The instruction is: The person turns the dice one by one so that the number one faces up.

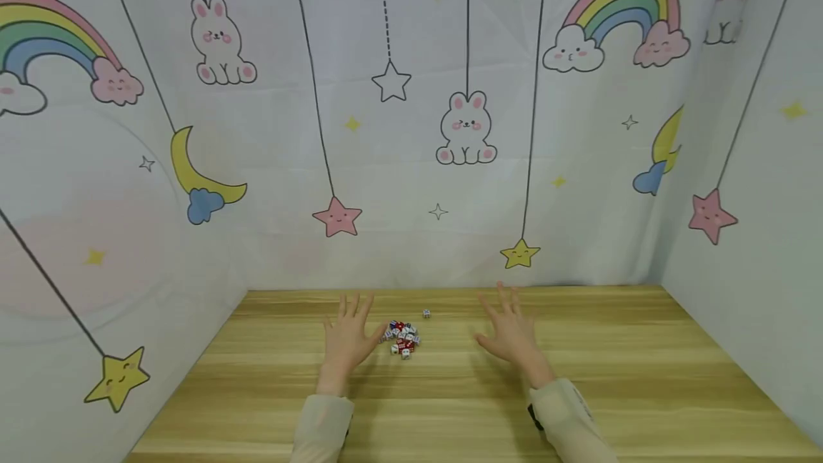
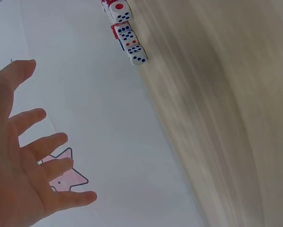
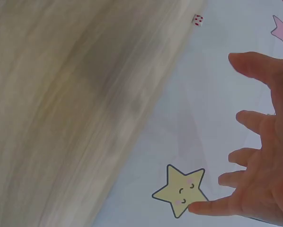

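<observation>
Two hands above a wood-grain bench (image 1: 444,413). The cluster of red and white dice (image 1: 403,336) lies toward the far edge, left of that edge's middle; a single white die (image 1: 426,314) sits apart from it, nearer the far edge. The left hand (image 1: 349,334), its fingers spread, is just beside the cluster, on the side of the far left corner, thumb turned toward the dice. The right hand (image 1: 513,334), also spread, stands well apart, toward the far right corner. Behind the far edge hangs a printed backdrop (image 1: 411,256)
</observation>
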{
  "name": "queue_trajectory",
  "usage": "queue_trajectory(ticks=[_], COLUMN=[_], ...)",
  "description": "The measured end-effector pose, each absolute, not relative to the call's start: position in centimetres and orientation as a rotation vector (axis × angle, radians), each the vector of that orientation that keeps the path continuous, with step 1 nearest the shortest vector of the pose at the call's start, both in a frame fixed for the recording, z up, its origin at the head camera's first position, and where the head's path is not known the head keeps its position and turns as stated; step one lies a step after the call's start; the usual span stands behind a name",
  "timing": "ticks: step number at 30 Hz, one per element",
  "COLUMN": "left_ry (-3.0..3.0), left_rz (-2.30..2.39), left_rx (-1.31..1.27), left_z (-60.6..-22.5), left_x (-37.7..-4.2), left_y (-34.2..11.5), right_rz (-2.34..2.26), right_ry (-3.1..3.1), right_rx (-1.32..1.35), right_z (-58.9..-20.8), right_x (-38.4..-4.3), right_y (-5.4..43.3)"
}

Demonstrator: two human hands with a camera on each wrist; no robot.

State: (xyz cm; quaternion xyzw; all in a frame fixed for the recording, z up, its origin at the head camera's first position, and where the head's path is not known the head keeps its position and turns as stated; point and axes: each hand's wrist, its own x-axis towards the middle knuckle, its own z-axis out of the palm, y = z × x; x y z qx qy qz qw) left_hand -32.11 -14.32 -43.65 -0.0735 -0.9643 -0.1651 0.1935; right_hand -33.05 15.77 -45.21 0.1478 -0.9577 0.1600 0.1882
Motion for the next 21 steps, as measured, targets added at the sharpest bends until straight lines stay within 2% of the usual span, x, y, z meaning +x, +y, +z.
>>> queue_trajectory(ticks=[9,17,21], left_ry=[-2.694,-2.549,-2.592], left_rz=[-0.593,-0.868,-1.052], left_rx=[-0.249,-0.371,-0.300], left_z=[-43.5,-43.4,-43.3], left_x=[-32.0,-32.1,-32.3], left_y=[-14.6,-14.9,-14.8], right_rz=[0.439,0.747,0.875], right_ry=[-2.745,-2.678,-2.645], right_rx=[0.400,0.459,0.488], right_z=[-44.3,-43.6,-43.6], right_x=[-33.0,-33.2,-33.6], right_y=[14.7,13.4,12.8])
